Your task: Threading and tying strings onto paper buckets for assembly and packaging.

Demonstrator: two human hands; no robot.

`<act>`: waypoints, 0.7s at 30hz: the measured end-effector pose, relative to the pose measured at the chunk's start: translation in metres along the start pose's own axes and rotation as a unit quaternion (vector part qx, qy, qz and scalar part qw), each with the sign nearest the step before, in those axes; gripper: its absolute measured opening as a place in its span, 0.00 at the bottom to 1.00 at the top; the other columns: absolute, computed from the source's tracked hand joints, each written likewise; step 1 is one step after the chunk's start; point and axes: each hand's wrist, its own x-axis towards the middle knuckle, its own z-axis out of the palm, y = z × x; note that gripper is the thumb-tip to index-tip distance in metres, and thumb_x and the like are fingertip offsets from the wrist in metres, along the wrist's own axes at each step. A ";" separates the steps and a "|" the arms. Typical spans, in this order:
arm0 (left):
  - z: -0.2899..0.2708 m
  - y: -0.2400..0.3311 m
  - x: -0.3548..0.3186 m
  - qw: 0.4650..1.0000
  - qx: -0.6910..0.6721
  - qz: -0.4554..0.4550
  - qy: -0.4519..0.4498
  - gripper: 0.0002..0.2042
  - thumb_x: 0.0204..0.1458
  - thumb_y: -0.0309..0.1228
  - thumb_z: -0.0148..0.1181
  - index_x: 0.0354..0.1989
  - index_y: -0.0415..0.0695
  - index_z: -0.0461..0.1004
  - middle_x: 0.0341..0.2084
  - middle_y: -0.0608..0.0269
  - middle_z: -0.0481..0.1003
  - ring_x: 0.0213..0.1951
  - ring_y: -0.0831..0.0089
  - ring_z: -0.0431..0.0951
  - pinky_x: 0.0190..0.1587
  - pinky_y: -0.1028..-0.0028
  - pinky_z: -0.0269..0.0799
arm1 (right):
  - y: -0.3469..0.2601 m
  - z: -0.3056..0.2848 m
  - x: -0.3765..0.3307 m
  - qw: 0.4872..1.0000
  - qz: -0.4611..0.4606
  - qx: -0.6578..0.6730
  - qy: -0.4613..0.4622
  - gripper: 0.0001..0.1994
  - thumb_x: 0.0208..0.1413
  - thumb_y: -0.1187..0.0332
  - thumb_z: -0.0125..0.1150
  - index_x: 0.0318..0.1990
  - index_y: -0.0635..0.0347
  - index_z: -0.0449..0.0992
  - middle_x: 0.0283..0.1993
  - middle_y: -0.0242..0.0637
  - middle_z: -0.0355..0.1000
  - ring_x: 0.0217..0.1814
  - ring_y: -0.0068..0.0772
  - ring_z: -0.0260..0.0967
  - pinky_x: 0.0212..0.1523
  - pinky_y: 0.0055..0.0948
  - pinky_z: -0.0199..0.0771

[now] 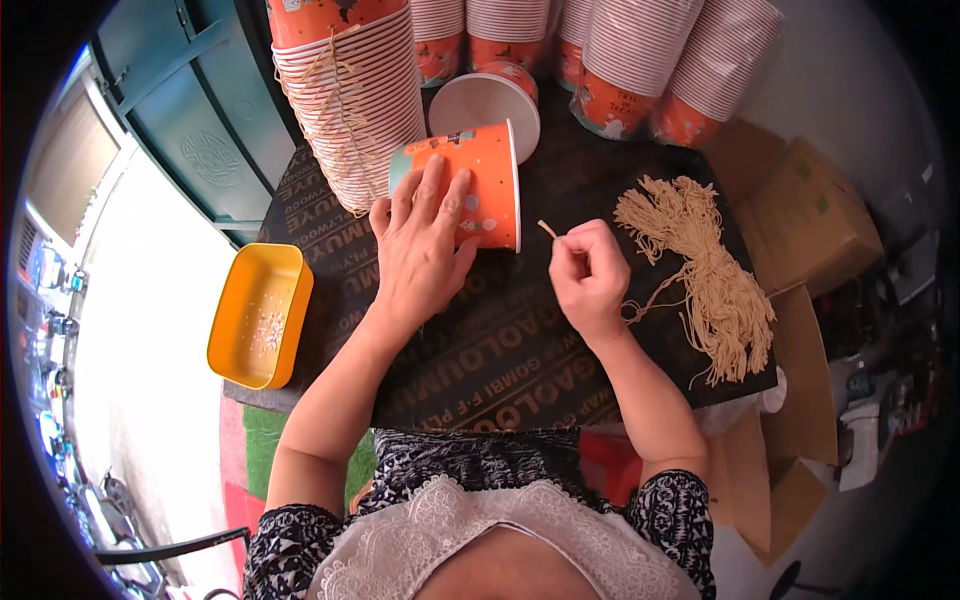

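An orange paper bucket (492,165) with a white rim and a teal band lies tipped on its side near the middle of a dark, letter-printed worktop (480,375), its mouth turned toward the worker's right. The left hand (420,245) rests on its wall, the grip spread, with fingers fanned across the orange side rather than closed around it. Just beyond the rim, apart from the bucket, the right hand (590,275) curls into a tight grip, thumb and forefinger pinching a beige string (546,229) whose short end pokes out toward the bucket. A loose strand trails near the right wrist to a thick bundle of beige strings (712,275) on the right of the worktop; whether it is the pinched one cannot be told. Behind the bucket, a second bucket (485,112) shows its round white end, beside a tall nested stack (350,120) draped with thin strands (340,90). More stacks (640,50) in clear wrapping line the far edge. A yellow tray (220,345) holding small white bits sits at the left edge, a teal door (215,135) beyond; cardboard boxes (820,215) crowd the right.
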 end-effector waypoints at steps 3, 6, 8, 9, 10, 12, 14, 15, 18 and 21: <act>0.006 0.000 0.002 1.000 -0.007 0.003 0.013 0.38 0.40 0.32 0.67 0.64 0.50 0.61 0.63 0.53 0.59 0.61 0.52 0.59 0.61 0.55 0.49 | 0.004 0.005 -0.005 0.988 -0.136 -0.061 -0.040 0.12 0.41 0.85 0.61 0.27 0.60 0.64 0.23 0.37 0.61 0.17 0.34 0.61 0.16 0.29 0.61; 0.011 0.001 0.003 1.000 -0.007 0.000 0.022 0.38 0.39 0.32 0.67 0.64 0.50 0.61 0.63 0.52 0.59 0.61 0.51 0.59 0.60 0.55 0.49 | 0.007 0.008 -0.008 0.979 -0.177 -0.083 -0.061 0.13 0.38 0.86 0.60 0.25 0.60 0.62 0.21 0.38 0.59 0.16 0.38 0.61 0.15 0.31 0.60; 0.014 0.001 0.003 1.000 -0.006 0.004 0.029 0.36 0.40 0.32 0.67 0.63 0.48 0.62 0.62 0.51 0.59 0.61 0.52 0.59 0.59 0.54 0.50 | 0.005 0.009 -0.008 0.973 -0.183 -0.115 -0.075 0.14 0.37 0.86 0.60 0.24 0.60 0.61 0.20 0.37 0.58 0.15 0.39 0.60 0.14 0.32 0.60; 0.015 0.001 0.003 0.999 -0.005 0.008 0.036 0.35 0.40 0.32 0.67 0.62 0.47 0.63 0.62 0.51 0.59 0.60 0.53 0.60 0.58 0.53 0.51 | 0.005 0.010 -0.009 0.973 -0.183 -0.115 -0.075 0.14 0.37 0.86 0.60 0.24 0.60 0.61 0.20 0.37 0.58 0.15 0.39 0.60 0.14 0.32 0.60; 0.015 0.001 0.002 0.999 -0.005 0.007 0.036 0.35 0.40 0.32 0.67 0.62 0.47 0.63 0.62 0.51 0.59 0.60 0.53 0.60 0.58 0.53 0.51 | 0.006 0.011 -0.010 0.972 -0.180 -0.127 -0.084 0.14 0.37 0.86 0.60 0.24 0.60 0.61 0.20 0.37 0.58 0.15 0.39 0.60 0.14 0.32 0.60; 0.017 0.000 0.001 0.998 -0.023 0.011 0.063 0.34 0.40 0.30 0.67 0.60 0.46 0.64 0.61 0.51 0.60 0.59 0.53 0.61 0.58 0.53 0.51 | 0.008 0.012 -0.012 0.970 -0.178 -0.138 -0.093 0.14 0.37 0.86 0.60 0.23 0.60 0.61 0.20 0.37 0.57 0.15 0.40 0.60 0.15 0.33 0.60; 0.019 -0.004 -0.004 0.996 -0.033 0.005 0.080 0.32 0.40 0.29 0.67 0.59 0.45 0.65 0.60 0.52 0.61 0.58 0.53 0.62 0.58 0.54 0.52 | 0.011 0.016 -0.016 0.963 -0.183 -0.164 -0.109 0.15 0.40 0.80 0.62 0.21 0.57 0.58 0.20 0.39 0.58 0.15 0.39 0.62 0.16 0.31 0.65; 0.020 -0.005 -0.006 0.994 -0.042 0.002 0.096 0.31 0.40 0.29 0.67 0.58 0.45 0.66 0.59 0.52 0.62 0.58 0.52 0.62 0.58 0.55 0.52 | 0.011 0.017 -0.017 0.963 -0.184 -0.164 -0.112 0.15 0.40 0.80 0.62 0.21 0.57 0.58 0.20 0.39 0.58 0.15 0.39 0.62 0.16 0.31 0.65; 0.017 -0.006 -0.008 0.993 -0.068 -0.014 0.101 0.29 0.41 0.27 0.67 0.56 0.45 0.67 0.56 0.54 0.65 0.58 0.53 0.63 0.59 0.57 0.53 | 0.013 0.019 -0.018 0.960 -0.175 -0.183 -0.121 0.14 0.41 0.81 0.61 0.21 0.58 0.58 0.20 0.39 0.58 0.16 0.40 0.62 0.16 0.32 0.66; 0.015 -0.008 -0.008 0.992 -0.082 -0.019 0.097 0.28 0.41 0.26 0.67 0.55 0.45 0.68 0.56 0.54 0.65 0.58 0.53 0.63 0.59 0.57 0.54 | 0.017 0.020 -0.019 0.960 -0.167 -0.186 -0.123 0.14 0.40 0.82 0.60 0.21 0.58 0.58 0.19 0.39 0.58 0.16 0.41 0.63 0.16 0.33 0.65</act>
